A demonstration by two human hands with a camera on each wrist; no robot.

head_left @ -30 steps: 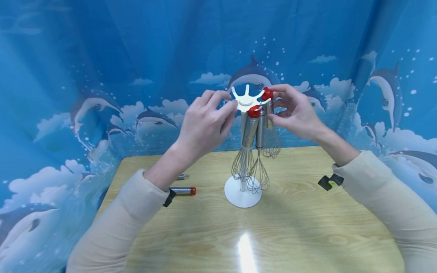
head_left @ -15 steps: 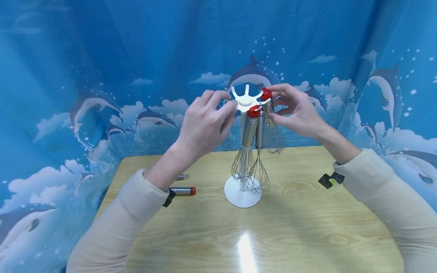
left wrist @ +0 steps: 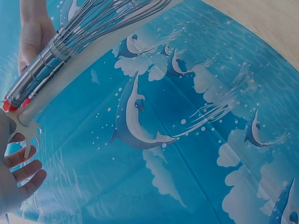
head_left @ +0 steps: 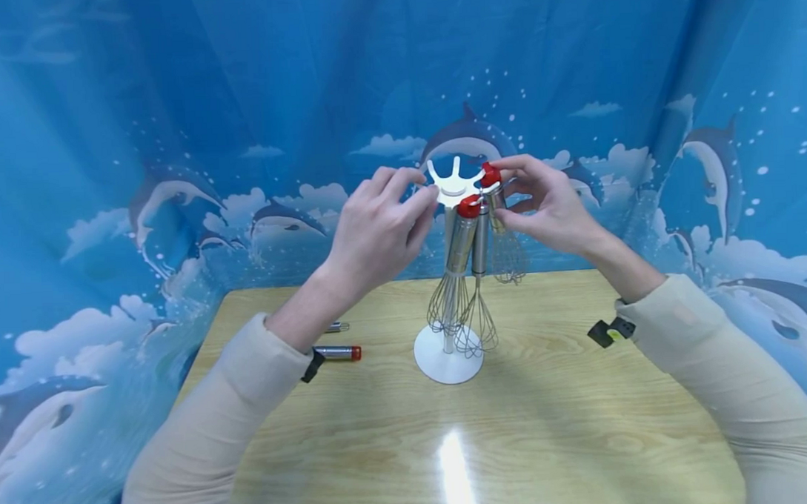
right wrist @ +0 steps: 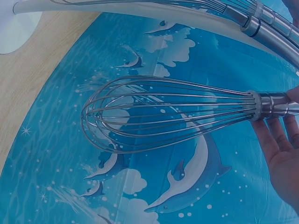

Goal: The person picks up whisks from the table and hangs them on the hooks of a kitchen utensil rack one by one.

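Observation:
A white stand (head_left: pixel 452 187) with curved hook arms rises from a round base. My left hand (head_left: pixel 382 223) pinches one of its arms at the left with thumb and forefinger; the other fingers are spread in the left wrist view. On the stand's right side, my right hand (head_left: pixel 552 206) grips the steel handle of a red-tipped balloon whisk (right wrist: pixel 254 105) between thumb and fingers. Its red end (head_left: pixel 490 173) is right at a hook, and its wires hang downward. Two more whisks hang at the front: a red-capped whisk (head_left: pixel 461 242) and a slimmer steel whisk (head_left: pixel 479 238).
On the wooden table (head_left: pixel 549 395), a steel handle with a red end (head_left: pixel 340 353) lies left of the stand, partly behind my left forearm. A small wire-ended utensil (head_left: pixel 336 327) lies behind it. A blue dolphin-print curtain (head_left: pixel 291 100) surrounds the table.
The right-hand whisk's wire end has swung slightly to the right, and its red end has shifted slightly left. My left hand stays on the stand's arm.

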